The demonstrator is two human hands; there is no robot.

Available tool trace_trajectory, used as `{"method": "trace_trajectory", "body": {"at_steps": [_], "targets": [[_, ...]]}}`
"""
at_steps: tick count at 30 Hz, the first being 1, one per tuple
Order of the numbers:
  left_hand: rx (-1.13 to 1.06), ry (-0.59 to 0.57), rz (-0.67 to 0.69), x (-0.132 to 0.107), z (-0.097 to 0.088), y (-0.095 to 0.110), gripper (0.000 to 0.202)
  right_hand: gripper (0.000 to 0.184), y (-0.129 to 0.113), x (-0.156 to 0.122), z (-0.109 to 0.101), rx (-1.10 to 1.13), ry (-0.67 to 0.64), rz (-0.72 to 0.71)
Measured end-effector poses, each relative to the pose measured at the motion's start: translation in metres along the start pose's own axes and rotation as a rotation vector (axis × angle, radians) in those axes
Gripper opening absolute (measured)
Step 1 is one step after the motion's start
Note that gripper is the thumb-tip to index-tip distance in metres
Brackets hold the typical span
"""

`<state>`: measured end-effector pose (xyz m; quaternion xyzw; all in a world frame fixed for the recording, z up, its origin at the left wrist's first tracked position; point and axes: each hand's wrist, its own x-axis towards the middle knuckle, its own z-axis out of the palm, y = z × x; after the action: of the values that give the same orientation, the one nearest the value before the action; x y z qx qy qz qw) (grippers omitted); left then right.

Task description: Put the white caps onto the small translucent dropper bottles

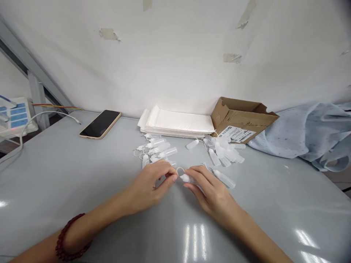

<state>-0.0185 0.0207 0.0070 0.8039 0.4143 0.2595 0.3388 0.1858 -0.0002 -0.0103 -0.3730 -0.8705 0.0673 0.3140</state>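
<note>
My right hand is closed round a small translucent needle-tip bottle, its white top pointing left. From that top a thin white strap loops up and over to my left hand. The thumb and forefinger of my left hand pinch together at the strap's far end, right at the bottle's tip; whatever sits between the fingertips is hidden. Beyond my right fingers lies another needle-tip bottle on its side. Past my left hand is a pile of similar bottles, some with looped straps.
A second heap of bottles lies before an open cardboard box. Flat white packets are stacked against the wall. A phone rests on the grey table at left, near a white cable. Pale blue cloth covers the right edge.
</note>
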Motion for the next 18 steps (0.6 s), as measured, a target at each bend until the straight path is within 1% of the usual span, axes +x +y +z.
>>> {"method": "trace_trajectory", "body": {"at_steps": [2, 3, 5, 7, 9, 10, 13, 15, 18], "targets": [[0.012, 0.062, -0.001, 0.003, -0.01, -0.004, 0.022, 0.029, 0.005, 0.001, -0.005, -0.045, -0.02, 0.038], [0.021, 0.125, -0.039, 0.005, -0.017, -0.007, 0.022, 0.033, 0.008, 0.001, -0.009, -0.081, -0.022, 0.067], [0.079, 0.303, -0.169, 0.009, -0.031, -0.017, 0.023, 0.04, 0.017, 0.002, -0.016, -0.165, -0.024, 0.145], [0.174, 0.42, -0.228, 0.014, -0.042, -0.03, 0.022, 0.039, 0.028, 0.001, -0.023, -0.23, -0.027, 0.23], [0.262, 0.494, -0.249, 0.018, -0.049, -0.044, 0.021, 0.035, 0.037, 0.0, -0.027, -0.272, -0.019, 0.283], [0.294, 0.499, -0.236, 0.02, -0.05, -0.051, 0.022, 0.033, 0.041, -0.001, -0.028, -0.283, -0.014, 0.297], [0.384, 0.445, -0.214, 0.022, -0.049, -0.064, 0.024, 0.028, 0.048, -0.004, -0.024, -0.29, -0.028, 0.306], [0.433, 0.438, -0.219, 0.022, -0.048, -0.067, 0.026, 0.028, 0.049, -0.004, -0.02, -0.293, -0.062, 0.296], [0.462, 0.482, -0.211, 0.021, -0.047, -0.064, 0.026, 0.027, 0.053, 0.002, -0.014, -0.326, -0.113, 0.248]]}}
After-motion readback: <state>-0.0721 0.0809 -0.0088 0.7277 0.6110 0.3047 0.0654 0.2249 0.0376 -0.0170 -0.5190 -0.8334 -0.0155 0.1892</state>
